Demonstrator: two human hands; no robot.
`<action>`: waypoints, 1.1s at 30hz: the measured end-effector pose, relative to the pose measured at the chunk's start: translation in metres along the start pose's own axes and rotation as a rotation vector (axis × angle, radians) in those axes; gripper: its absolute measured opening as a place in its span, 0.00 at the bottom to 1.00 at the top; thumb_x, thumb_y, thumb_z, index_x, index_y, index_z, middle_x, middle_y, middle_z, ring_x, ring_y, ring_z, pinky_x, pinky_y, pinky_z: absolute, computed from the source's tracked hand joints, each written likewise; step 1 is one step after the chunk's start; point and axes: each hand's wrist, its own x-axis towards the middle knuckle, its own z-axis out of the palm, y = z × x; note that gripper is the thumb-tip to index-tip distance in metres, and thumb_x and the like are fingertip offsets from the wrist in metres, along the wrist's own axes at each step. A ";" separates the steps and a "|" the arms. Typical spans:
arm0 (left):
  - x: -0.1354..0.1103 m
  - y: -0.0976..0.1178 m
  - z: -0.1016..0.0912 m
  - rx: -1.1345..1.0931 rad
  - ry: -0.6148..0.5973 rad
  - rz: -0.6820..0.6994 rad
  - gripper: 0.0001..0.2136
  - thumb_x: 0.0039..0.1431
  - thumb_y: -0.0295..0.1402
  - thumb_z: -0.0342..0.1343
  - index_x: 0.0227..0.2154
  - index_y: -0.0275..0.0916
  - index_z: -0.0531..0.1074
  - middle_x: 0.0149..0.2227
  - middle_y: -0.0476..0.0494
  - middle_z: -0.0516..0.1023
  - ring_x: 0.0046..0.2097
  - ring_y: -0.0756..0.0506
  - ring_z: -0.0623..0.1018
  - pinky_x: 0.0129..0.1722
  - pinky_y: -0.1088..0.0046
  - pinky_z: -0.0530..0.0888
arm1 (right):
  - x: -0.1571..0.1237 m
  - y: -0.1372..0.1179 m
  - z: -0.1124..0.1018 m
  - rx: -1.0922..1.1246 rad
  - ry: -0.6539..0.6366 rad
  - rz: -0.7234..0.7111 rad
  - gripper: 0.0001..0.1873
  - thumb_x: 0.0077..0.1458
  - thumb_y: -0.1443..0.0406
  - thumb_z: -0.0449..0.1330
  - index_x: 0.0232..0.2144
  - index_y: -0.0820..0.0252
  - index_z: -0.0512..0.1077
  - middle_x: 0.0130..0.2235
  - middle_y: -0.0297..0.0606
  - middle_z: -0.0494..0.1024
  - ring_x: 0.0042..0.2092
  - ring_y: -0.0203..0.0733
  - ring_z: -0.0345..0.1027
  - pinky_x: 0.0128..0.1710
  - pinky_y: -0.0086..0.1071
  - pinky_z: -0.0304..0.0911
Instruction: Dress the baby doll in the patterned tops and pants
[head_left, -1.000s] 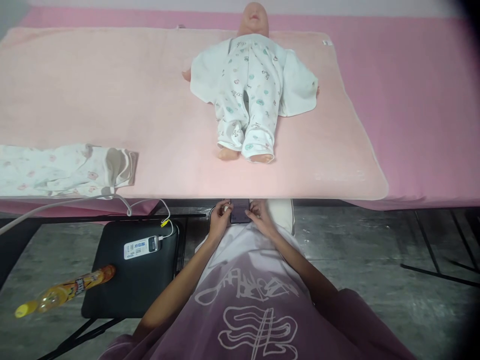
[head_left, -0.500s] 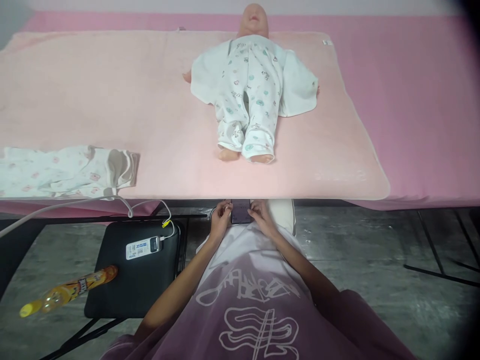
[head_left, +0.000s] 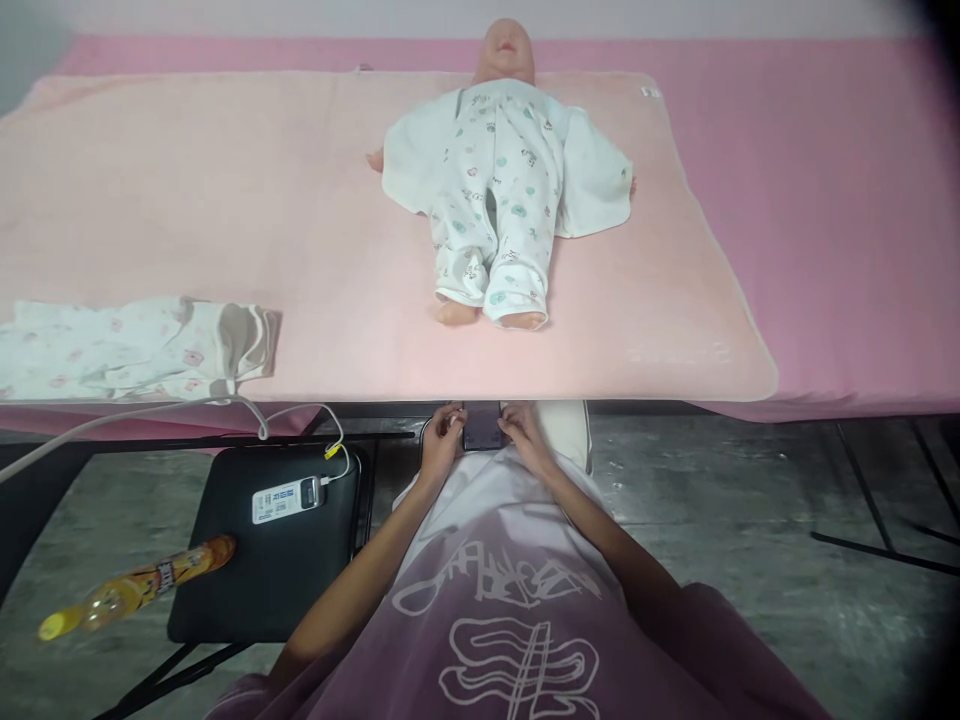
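A dark smartphone point(head_left: 481, 426) rests low over my lap, partly under the table's front edge. My left hand point(head_left: 442, 440) grips its left side with curled fingers, the thumb near the edge. On the opposite side, my right hand point(head_left: 527, 437) closes around the phone, its thumb by the right edge. The far fingers of both hands are partly hidden. Beyond them on the table, a baby doll point(head_left: 504, 195) lies on its back, wearing a white top with wide sleeves and white printed trousers.
A pink mat point(head_left: 322, 250) covers much of the table, with folded printed baby clothes point(head_left: 127, 350) at its left front. On a black stool point(head_left: 262, 590) to my left lie a cabled white power bank point(head_left: 285, 499) and an orange drink bottle point(head_left: 139, 590).
The whole scene sits slightly lower in the picture. My right thumb has shifted a little outward towards the phone's right edge. The doll and clothes stay put.
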 end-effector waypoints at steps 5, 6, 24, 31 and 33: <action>-0.002 0.009 0.000 -0.001 -0.008 -0.013 0.18 0.56 0.50 0.66 0.43 0.43 0.82 0.45 0.40 0.86 0.52 0.37 0.83 0.61 0.58 0.75 | 0.000 0.000 0.000 -0.002 0.000 -0.010 0.16 0.64 0.50 0.63 0.44 0.51 0.67 0.46 0.38 0.74 0.45 0.45 0.70 0.46 0.39 0.69; -0.004 0.012 -0.002 -0.014 -0.016 -0.009 0.18 0.58 0.51 0.65 0.42 0.43 0.82 0.49 0.39 0.87 0.56 0.36 0.82 0.65 0.56 0.74 | 0.000 -0.001 -0.001 -0.005 0.001 -0.012 0.16 0.64 0.50 0.63 0.45 0.51 0.68 0.46 0.38 0.74 0.45 0.45 0.71 0.46 0.39 0.69; -0.025 0.214 -0.142 0.151 -1.001 0.205 0.18 0.65 0.58 0.61 0.41 0.51 0.86 0.32 0.36 0.82 0.30 0.38 0.80 0.34 0.54 0.82 | -0.075 -0.168 -0.107 -0.272 -0.006 -0.502 0.27 0.74 0.49 0.55 0.22 0.51 0.68 0.24 0.38 0.67 0.27 0.48 0.63 0.29 0.46 0.58; 0.056 0.331 -0.067 0.285 -0.469 0.825 0.13 0.75 0.47 0.56 0.52 0.50 0.80 0.52 0.41 0.82 0.55 0.39 0.82 0.57 0.53 0.79 | 0.032 -0.310 -0.116 -0.503 0.124 -0.786 0.24 0.75 0.49 0.58 0.28 0.53 0.72 0.31 0.38 0.74 0.34 0.44 0.70 0.38 0.42 0.69; 0.107 0.358 -0.036 0.337 -0.394 0.865 0.15 0.75 0.47 0.58 0.55 0.44 0.77 0.59 0.39 0.79 0.63 0.37 0.78 0.65 0.51 0.73 | 0.094 -0.339 -0.114 -0.548 0.124 -0.808 0.21 0.74 0.46 0.59 0.34 0.52 0.74 0.36 0.38 0.77 0.40 0.45 0.74 0.45 0.43 0.73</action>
